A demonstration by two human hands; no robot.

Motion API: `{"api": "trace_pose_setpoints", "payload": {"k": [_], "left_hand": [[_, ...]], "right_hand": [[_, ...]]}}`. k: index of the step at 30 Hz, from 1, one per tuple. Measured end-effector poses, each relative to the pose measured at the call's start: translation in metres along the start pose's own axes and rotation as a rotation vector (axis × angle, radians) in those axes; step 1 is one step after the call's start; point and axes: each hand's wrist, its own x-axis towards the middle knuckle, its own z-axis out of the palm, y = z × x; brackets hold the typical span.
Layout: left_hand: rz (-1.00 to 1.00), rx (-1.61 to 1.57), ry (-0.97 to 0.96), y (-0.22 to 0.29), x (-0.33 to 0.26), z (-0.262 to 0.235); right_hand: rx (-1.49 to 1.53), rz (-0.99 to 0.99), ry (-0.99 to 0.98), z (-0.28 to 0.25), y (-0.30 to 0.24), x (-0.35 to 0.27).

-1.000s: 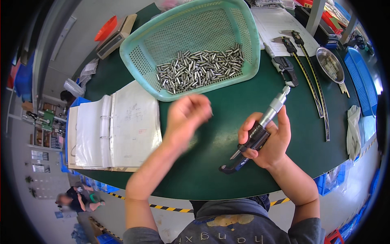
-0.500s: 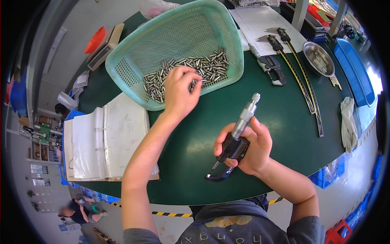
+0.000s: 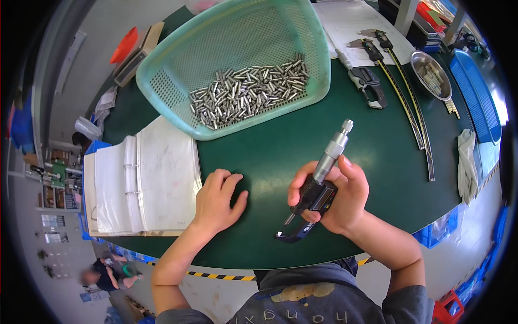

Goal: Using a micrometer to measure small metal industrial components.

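Observation:
My right hand (image 3: 345, 200) is closed round a digital micrometer (image 3: 318, 186), its silver thimble pointing up and away and its dark C-shaped frame hanging toward the table's near edge. Nothing shows between the micrometer's measuring faces. My left hand (image 3: 218, 200) is palm down over the green table (image 3: 264, 200), beside the binder's right edge. Its thumb and forefinger stand apart, the fingers loosely bent, and I see nothing in them; the underside of the palm is hidden. Beyond both hands, a heap of short metal pins (image 3: 243, 94) lies in a turquoise plastic basket (image 3: 178, 116).
An open ring binder (image 3: 162, 183) lies at left. On the right are a second micrometer (image 3: 364, 81), two digital calipers (image 3: 396, 92), a metal bowl (image 3: 431, 75), a white glove (image 3: 466, 167) and a blue basket (image 3: 475, 97). A scale (image 3: 137, 54) stands far left.
My left hand has left the pins in the basket and come back toward me, down beside the binder, its fingers now spread more. The right hand still holds the micrometer. The view shifted slightly.

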Motion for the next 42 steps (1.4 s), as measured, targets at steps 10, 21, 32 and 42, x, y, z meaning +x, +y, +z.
{"api": "trace_pose_setpoints", "payload": {"k": [10, 21, 32, 42], "left_hand": [[-0.135, 0.002, -0.025, -0.002, -0.024, -0.008], [0.056, -0.036, 0.222, -0.006, 0.046, -0.02], [0.231, 0.131, 0.596, -0.039, 0.18, -0.011], [0.395, -0.003, 0.413, -0.012, 0.144, 0.027]], "right_hand": [[0.003, -0.018, 0.043, -0.006, 0.004, 0.004], [0.063, 0.004, -0.009, -0.005, 0.005, 0.002], [0.073, -0.053, 0.007, -0.009, 0.002, 0.005], [0.038, 0.023, 0.013, -0.006, 0.003, 0.003]]}}
